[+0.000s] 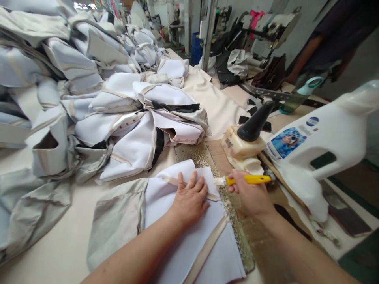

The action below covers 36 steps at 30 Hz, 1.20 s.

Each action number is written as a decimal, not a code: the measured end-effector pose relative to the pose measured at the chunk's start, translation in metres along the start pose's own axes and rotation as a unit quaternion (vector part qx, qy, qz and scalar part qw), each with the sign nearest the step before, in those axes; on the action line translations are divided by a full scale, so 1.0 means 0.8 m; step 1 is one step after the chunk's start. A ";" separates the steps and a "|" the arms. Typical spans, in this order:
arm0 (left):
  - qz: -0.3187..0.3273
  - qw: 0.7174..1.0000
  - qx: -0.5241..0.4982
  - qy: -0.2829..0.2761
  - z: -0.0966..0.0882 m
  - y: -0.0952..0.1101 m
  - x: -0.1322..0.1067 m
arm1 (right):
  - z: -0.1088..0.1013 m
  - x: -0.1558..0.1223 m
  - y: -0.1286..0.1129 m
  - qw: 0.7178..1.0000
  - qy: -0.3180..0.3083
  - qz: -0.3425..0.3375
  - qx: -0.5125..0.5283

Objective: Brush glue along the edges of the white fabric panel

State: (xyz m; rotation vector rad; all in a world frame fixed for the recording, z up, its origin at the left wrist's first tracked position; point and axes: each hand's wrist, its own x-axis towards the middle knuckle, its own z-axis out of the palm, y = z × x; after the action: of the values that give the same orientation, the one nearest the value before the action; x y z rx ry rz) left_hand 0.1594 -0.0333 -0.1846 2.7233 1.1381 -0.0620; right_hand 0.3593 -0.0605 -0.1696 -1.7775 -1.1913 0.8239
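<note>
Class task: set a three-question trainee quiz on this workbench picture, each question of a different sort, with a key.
1. True or false: the left hand lies flat on the pale lavender fabric panel with beige strips.
2. The right hand grips which item? A. black cone-topped glue pot B. yellow-handled brush C. green bottle
3. Fill in: the black cone tops a cream ___.

Key: 1 true; 2 B; 3 pot.

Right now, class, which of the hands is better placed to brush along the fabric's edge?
Right: the right hand grips the yellow-handled brush beside that edge; the left hand lies flat on the white fabric piece.
</note>
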 end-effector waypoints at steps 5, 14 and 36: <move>-0.003 1.000 -0.012 0.009 0.004 -0.001 0.000 | 0.047 0.050 0.007 0.998 -0.062 0.000 -0.031; -0.003 0.999 -0.016 0.039 0.010 -0.003 -0.001 | 0.048 0.042 0.008 0.995 -0.057 -0.028 -0.071; -0.026 0.999 -0.030 0.031 0.011 -0.004 0.002 | 0.039 0.025 0.006 0.987 -0.115 -0.069 -0.083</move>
State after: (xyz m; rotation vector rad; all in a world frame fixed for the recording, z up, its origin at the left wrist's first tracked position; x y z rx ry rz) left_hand 0.1590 -0.0317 -0.1939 2.6612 1.2078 0.0493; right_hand 0.3417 -0.0343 -0.1895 -1.7415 -1.5555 0.8887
